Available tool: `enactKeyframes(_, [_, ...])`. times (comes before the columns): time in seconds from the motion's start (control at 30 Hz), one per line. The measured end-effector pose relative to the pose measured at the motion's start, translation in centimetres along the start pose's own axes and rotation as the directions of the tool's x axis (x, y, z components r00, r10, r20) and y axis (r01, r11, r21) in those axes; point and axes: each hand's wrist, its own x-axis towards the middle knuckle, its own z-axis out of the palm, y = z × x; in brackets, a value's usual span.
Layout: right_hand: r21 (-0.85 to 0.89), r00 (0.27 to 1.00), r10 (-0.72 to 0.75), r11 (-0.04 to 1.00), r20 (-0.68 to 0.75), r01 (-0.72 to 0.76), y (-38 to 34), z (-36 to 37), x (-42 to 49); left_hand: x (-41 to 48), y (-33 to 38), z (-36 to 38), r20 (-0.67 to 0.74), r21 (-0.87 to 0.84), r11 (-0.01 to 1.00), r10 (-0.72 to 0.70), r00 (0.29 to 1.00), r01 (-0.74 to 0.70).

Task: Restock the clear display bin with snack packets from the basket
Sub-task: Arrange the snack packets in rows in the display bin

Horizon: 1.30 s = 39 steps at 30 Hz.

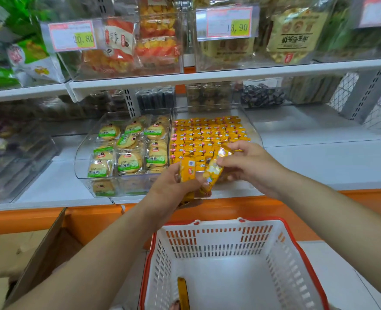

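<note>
While the left hand [174,186] grips a bunch of yellow snack packets [187,173], the right hand [250,162] pinches a single packet [215,167] beside it; just beyond lies the clear display bin [251,125], below them the white basket [218,240] holding a lone packet [182,291].

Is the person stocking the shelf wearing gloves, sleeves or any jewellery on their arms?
No. Both forearms are bare up to the frame edge, with no sleeves in view. The left hand and right hand have no gloves, and no watch, bracelet or ring shows.
</note>
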Motion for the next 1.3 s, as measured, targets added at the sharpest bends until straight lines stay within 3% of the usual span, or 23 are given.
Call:
enactKeyframes(0.1, [0.018,0.996,0.018,1.0,0.089,-0.02,0.2,-0.7,-0.3,0.3,-0.1,-0.4,-0.113,-0.013,1.0,0.01,0.994,-0.011])
enactKeyframes(0.17, [-0.146,0.971,0.031,0.989,0.237,0.004,0.7,-0.5,-0.9,0.5,-0.1,-0.7,-0.171,0.013,0.999,0.033,0.985,-0.031])
enactKeyframes(0.27, [-0.334,0.971,0.026,0.941,0.239,0.057,1.6,1.3,-1.3,0.6,-0.2,-0.9,-0.168,0.08,0.994,0.084,0.982,-0.072])
enactKeyframes(0.43, [-0.309,0.948,0.004,0.946,0.318,0.1,1.1,1.1,-0.9,0.4,-0.1,-1.2,-0.16,0.102,0.991,0.098,0.982,-0.082])
enactKeyframes(0.53, [-0.293,0.974,-0.21,0.929,0.081,0.225,0.1,-0.5,0.3,0.4,0.0,-1.8,-0.195,0.093,0.995,0.044,0.98,-0.027])
enactKeyframes(0.6, [-0.327,0.934,-0.334,0.903,-0.127,0.279,0.2,-1.4,1.9,0.5,0.1,-2.2,-0.181,0.06,0.998,-0.001,0.983,0.012])
enactKeyframes(0.67, [-0.424,0.895,-0.384,0.866,-0.225,0.265,1.0,-1.9,3.7,0.4,0.1,-2.5,-0.15,0.042,0.999,-0.026,0.988,0.033])
enactKeyframes(0.77, [-0.603,0.902,-0.39,0.77,-0.188,0.207,2.4,-1.6,5.8,0.5,-0.1,-3.1,-0.14,0.099,0.995,-0.008,0.99,0.022])
enactKeyframes(1.07, [-0.854,0.982,-0.19,0.513,-0.019,0.083,3.8,0.5,9.6,0.5,-0.8,-3.6,-0.112,0.168,0.985,0.068,0.991,-0.049])
enactKeyframes(1.3, [-0.775,0.987,-0.163,0.625,-0.012,0.094,3.7,0.0,9.7,0.3,-0.8,-3.3,-0.125,0.147,0.989,0.042,0.991,-0.024])
